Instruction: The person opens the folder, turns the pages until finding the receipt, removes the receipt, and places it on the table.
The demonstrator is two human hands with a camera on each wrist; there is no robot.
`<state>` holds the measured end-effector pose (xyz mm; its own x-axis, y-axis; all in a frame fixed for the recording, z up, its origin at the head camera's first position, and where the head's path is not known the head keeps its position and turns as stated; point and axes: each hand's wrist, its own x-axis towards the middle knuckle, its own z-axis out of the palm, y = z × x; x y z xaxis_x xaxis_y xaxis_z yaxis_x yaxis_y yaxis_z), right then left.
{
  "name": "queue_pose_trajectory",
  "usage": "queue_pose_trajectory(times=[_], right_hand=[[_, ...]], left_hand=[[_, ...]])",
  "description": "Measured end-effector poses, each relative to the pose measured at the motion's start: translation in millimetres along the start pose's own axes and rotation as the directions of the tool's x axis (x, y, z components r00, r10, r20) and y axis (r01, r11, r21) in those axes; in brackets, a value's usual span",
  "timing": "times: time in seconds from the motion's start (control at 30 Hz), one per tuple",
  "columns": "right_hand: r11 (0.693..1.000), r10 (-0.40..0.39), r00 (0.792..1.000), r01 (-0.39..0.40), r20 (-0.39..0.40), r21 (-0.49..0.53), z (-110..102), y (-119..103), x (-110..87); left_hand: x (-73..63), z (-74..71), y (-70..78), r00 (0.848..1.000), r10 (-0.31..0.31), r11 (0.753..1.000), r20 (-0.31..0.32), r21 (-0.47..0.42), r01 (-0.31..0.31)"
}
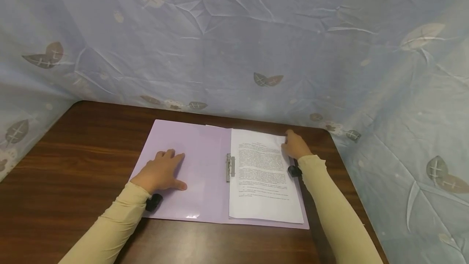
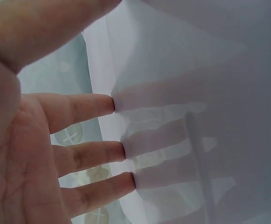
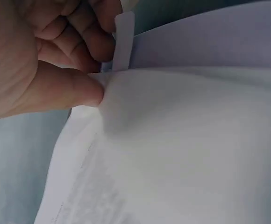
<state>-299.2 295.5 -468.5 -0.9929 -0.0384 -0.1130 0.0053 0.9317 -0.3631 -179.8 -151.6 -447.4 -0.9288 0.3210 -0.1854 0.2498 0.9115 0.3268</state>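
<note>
A lilac folder point(image 1: 205, 150) lies spread flat on a dark wooden table. Printed papers point(image 1: 261, 210) sit on its right side, beside a metal clip point(image 1: 230, 168) near the fold. My left hand point(image 1: 161, 173) rests on the left cover with its fingers spread; in the left wrist view, straight fingertips touch the smooth, reflecting surface. At the papers' upper right corner, my right hand point(image 1: 296, 146) pinches the sheets. In the right wrist view, the thumb presses on the white paper point(image 3: 173, 135), the other fingers are curled, and a narrow pale tab point(image 3: 123, 41) stands beside them.
The brown table point(image 1: 73, 166) extends to the left and in front of the folder. Behind it and at both sides hangs a wrinkled pale-blue curtain point(image 1: 227, 52) with leaf prints. A small dark wrist camera point(image 1: 153, 202) is worn at the left wrist, another point(image 1: 294, 171) at the right.
</note>
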Motion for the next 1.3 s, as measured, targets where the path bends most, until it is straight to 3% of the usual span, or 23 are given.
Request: queue_pose_trajectory(times=[0.1,0.43,0.57,0.97,1.1,1.3], right_hand=[[0.999,0.033,0.999,-0.034,0.01,0.027,-1,2,0.1],[0.982,-0.03,0.997,0.042,-0.07,0.183,-15,8,-9.2],[0.98,-0.052,0.994,0.069,-0.093,0.186,-19,5,-8.7],[0.982,-0.022,0.994,0.042,-0.111,0.186,-26,1,-10.8],[0.977,0.009,0.998,0.004,-0.063,0.212,-27,4,-13.3],[0.976,0.003,0.994,-0.026,0.109,0.214,-25,15,-22.0]], left_hand=[[-0.6,0.0,1.2,1.0,0.008,1.0,-0.006,-0.002,-0.008],[-2.7,-2.3,4.8,1.0,0.012,1.0,-0.004,0.006,-0.012],[-2.3,-2.8,3.4,1.0,0.007,1.0,-0.002,0.018,-0.007],[-1.3,-4.1,1.3,1.0,0.008,1.0,-0.003,0.013,-0.008],[0.0,-2.9,-0.4,1.0,0.011,1.0,-0.004,0.018,-0.01],[0.7,0.6,-2.9,1.0,0.006,1.0,-0.001,0.02,-0.006]])
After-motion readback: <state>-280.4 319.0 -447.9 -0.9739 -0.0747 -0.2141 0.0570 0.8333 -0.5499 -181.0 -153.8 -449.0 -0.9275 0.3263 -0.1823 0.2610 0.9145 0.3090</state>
